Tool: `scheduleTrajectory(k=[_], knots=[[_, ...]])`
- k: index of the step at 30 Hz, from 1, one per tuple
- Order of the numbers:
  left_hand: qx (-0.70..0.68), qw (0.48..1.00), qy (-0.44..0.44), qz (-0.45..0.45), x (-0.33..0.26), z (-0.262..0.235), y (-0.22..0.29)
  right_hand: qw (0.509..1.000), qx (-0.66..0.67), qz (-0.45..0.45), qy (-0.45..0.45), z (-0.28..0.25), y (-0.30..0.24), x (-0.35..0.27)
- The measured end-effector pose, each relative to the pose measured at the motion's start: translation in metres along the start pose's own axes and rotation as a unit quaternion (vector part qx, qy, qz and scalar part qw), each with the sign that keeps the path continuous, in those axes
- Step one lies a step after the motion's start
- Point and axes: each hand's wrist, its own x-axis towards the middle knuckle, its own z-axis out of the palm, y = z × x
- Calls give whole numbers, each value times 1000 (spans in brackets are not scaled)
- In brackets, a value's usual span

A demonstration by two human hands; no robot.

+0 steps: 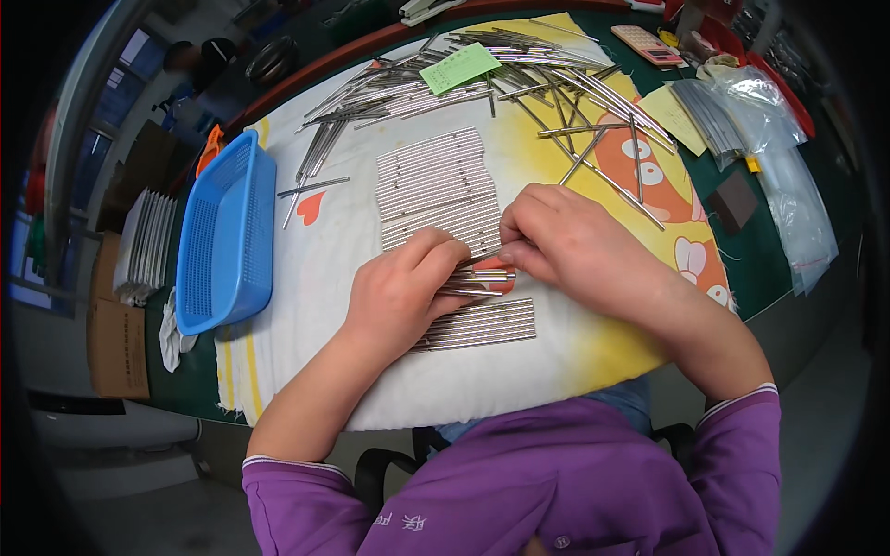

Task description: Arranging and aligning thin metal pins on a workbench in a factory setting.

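Observation:
My left hand (399, 287) is curled round a small bunch of shiny metal rods (491, 276), whose ends stick out to the right. Close beside it, my right hand (575, 241) has thumb and fingers pinched at the right end of a thin metal rod, partly hidden by the fingers. Beyond both hands lies a flat block of rods (440, 185) set side by side, some with small dark marks. A smaller row of rods (491, 324) lies nearer to me, partly under my left hand.
Loose rods (362, 107) are heaped at the far side, with a green paper slip (461, 68) on top. A blue basket (250, 241) stands left on the patterned cloth (315, 371). A pink calculator (649, 46) and clear plastic bags (788, 204) lie right.

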Motion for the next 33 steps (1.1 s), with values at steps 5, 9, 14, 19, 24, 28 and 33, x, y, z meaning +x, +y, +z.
scheduleTrajectory(k=[5, 9, 14, 19, 24, 28, 33], knots=[[51, 999, 13, 11, -2, -2, -6, 949, 231, 205, -62, -16, -13, 4], [61, 998, 28, 21, 2, -2, -11, 971, 119, 93, -183, -17, -4, -5], [-58, 998, 20, 4, 2, 1, -5, 978, 14, 67, -196, -11, -12, -6], [-38, 997, -60, 2, 2, 1, -2, 993, 25, 58, -99, -8, -8, -5], [-3, 999, -31, 23, 2, -1, -12, 968, 166, 175, -69, -18, -15, 1], [-24, 999, 38, 22, 1, -4, -19, 988, 65, 65, -124, -8, -5, -5], [-127, 985, 58, -101, -6, 2, -16, 996, 10, 44, -80, -2, -7, -6]])
